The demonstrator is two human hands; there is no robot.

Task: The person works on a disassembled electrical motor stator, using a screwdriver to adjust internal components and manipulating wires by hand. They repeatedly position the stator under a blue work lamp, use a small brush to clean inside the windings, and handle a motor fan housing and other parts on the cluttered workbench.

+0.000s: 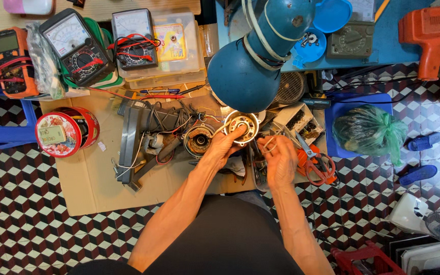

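Note:
My left hand grips a round metal motor part, lit by a lamp, with my thumb and fingers on its near rim. My right hand is just to the right of it, with fingers pinched on a thin wire that leads toward the part. A second round motor piece with copper windings lies just left of my left hand. A dark grey dismantled housing with loose wires lies further left on a sheet of cardboard.
A blue lamp hangs over the work. Red-handled scissors lie right of my right hand. A red round tin sits at left. Multimeters and a clear plastic box stand beyond. A green bag sits on a blue stool; an orange tool at far right.

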